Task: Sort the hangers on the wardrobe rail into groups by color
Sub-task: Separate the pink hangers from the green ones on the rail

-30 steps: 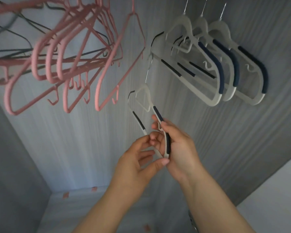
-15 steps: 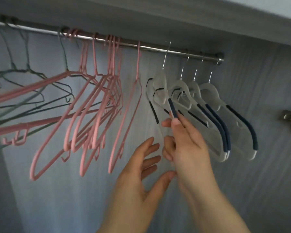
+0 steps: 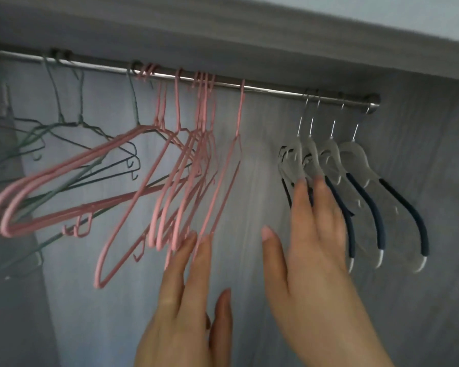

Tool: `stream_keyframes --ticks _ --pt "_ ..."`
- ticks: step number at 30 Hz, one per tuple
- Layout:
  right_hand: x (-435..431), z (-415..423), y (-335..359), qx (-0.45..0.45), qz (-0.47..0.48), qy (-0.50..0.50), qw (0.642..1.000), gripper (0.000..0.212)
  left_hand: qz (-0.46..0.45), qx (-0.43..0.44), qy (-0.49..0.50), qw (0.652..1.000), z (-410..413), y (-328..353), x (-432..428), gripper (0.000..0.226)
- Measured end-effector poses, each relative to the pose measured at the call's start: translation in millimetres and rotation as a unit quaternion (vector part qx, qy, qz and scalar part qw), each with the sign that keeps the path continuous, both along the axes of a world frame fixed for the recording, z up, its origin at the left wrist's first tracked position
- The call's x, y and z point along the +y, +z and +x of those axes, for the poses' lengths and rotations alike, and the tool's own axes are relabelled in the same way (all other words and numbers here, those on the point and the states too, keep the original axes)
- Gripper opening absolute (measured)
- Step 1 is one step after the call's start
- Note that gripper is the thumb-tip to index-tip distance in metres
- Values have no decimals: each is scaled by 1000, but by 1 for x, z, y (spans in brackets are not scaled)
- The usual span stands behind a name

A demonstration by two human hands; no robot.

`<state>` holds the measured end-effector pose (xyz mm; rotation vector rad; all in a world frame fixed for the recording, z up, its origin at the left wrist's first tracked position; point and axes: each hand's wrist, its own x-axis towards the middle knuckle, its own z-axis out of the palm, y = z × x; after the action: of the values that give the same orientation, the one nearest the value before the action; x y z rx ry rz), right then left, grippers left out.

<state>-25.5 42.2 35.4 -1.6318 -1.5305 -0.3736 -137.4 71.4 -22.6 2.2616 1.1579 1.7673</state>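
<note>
Hung among the white hangers (image 3: 355, 157) at the right end of the rail (image 3: 276, 90), no longer pinched. Right hand (image 3: 313, 229) straight-fingered, apparently brushing them through blur; left hand (image 3: 180, 308) spread, empty, near pink hangers (image 3: 206, 115). Next: freeing green hangers (image 3: 76, 125) tangled among pink.

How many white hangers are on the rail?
4, together at the right end of the rail: leftmost hanger, second hanger, third hanger, rightmost hanger. The right hand overlaps the first two; none seems hidden.

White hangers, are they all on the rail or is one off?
On: all four white hangers hang by metal hooks over the rail.
</note>
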Motion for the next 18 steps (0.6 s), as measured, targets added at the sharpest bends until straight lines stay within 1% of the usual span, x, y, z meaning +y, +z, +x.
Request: stream_keyframes --ticks 1,2,4,5,6,7,9,10,11,12,13,14,15,16,17,18 --pt "-2 -7 4 11 7 53 999 61 -21 11 5 1000 1 -1 1 53" --pt "-1 -11 11 62 -11 117 991 54 -37 25 5 999 2 -3 4 55" --pt "12 -13 23 181 -90 214 956 42 -54 30 -11 998 4 -9 10 68" --pt "22 -13 26 212 -101 238 942 40 -53 28 -21 998 4 -13 14 65" --pt "34 -12 25 234 -109 247 934 38 -53 27 -32 998 5 -15 18 57" --pt "45 -12 24 260 -117 244 927 39 -46 23 -37 998 6 -17 20 47" --pt "60 -17 19 319 -121 245 908 46 -18 23 -38 999 11 -20 22 36" --pt "65 -18 14 329 -108 234 909 45 -3 22 -37 999 15 -21 22 32" --pt "68 -18 10 319 -80 205 922 45 10 18 -38 999 18 -21 22 28" --pt "71 -16 6 289 -39 154 944 48 20 11 -41 999 22 -21 21 26" --pt "71 -15 4 244 12 108 964 51 20 4 -42 999 24 -21 21 30" --pt "69 -14 3 185 63 71 978 53 -1 -5 -43 999 27 -19 22 42" --pt "70 -12 2 136 91 46 986 53 -29 -13 -39 999 29 -18 24 59" --pt "72 -9 2 108 88 38 990 54 -50 -12 -27 998 32 -18 27 74" --pt "75 -7 3 108 57 44 992 55 -58 -8 -8 998 34 -17 30 80" --pt "80 -6 6 144 3 63 988 58 -58 -9 7 998 35 -14 31 79"
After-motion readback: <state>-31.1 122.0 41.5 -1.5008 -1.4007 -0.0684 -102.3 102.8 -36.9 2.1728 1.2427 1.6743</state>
